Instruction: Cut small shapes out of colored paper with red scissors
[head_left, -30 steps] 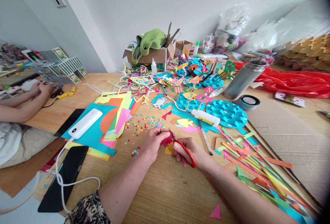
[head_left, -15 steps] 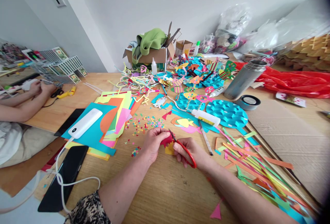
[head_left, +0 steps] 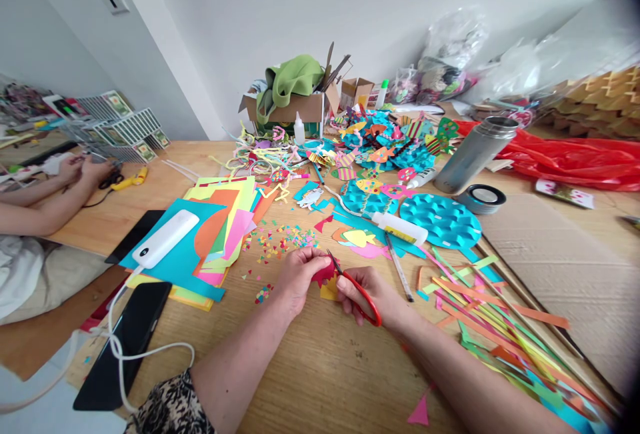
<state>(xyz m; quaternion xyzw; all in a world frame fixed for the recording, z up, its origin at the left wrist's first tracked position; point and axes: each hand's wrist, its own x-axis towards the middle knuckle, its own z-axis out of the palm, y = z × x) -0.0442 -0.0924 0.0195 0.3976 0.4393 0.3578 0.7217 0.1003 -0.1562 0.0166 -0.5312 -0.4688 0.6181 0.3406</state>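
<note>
Bare desk (head_left: 310, 374) lies between the forearms (head_left: 245, 361) at lower centre, paper strips (head_left: 520, 309) crowding lower right. Mid-frame, the left hand (head_left: 296, 282) pinches red paper (head_left: 324, 274); the right hand's (head_left: 370, 285) fingers grip scissors (head_left: 354, 281).

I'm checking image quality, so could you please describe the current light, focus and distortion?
Head view: soft light, weak shadows, some sheen on the red plastic; scissors fairly sharp; wide-angle stretch seems to lean the steel flask outward; the right edge is soft, its upper corner dark.
</note>
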